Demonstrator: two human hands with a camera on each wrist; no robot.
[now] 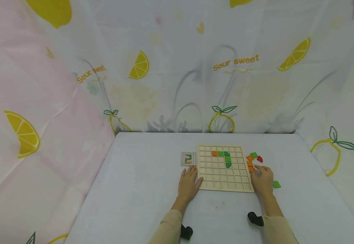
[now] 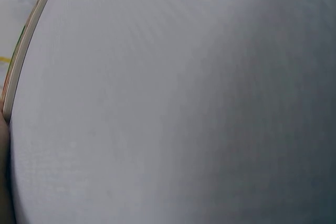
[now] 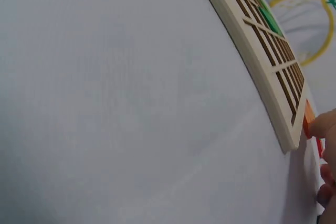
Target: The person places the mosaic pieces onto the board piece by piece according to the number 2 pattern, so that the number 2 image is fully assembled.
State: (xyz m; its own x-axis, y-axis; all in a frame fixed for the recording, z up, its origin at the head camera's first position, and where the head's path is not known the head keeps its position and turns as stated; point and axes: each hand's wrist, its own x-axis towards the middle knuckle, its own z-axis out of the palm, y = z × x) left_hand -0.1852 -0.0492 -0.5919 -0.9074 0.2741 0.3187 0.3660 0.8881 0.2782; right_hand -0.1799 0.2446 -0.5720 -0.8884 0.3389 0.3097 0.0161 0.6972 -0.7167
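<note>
A wooden grid board (image 1: 216,176) lies on the white table, its upper cells holding an orange square (image 1: 214,153), several green pieces (image 1: 227,159) and darker round-edged green ones (image 1: 228,165). My left hand (image 1: 188,184) rests by the board's left side, fingers extended, thumb at its edge. At the right side, my right hand (image 1: 263,179) has thumb and forefinger at an orange square tile (image 1: 251,169) beside the board. That orange tile (image 3: 308,115) also shows against a fingertip in the right wrist view. Another orange tile (image 1: 249,163) lies just beyond it.
A small transparent gridded pattern card (image 1: 188,159) lies left of the board. Loose tiles sit to the right: green (image 1: 254,155), orange (image 1: 250,158), rounded red (image 1: 259,159), and another green one (image 1: 276,184) beside the right wrist. A lemon-print cloth (image 1: 177,84) hangs behind the table.
</note>
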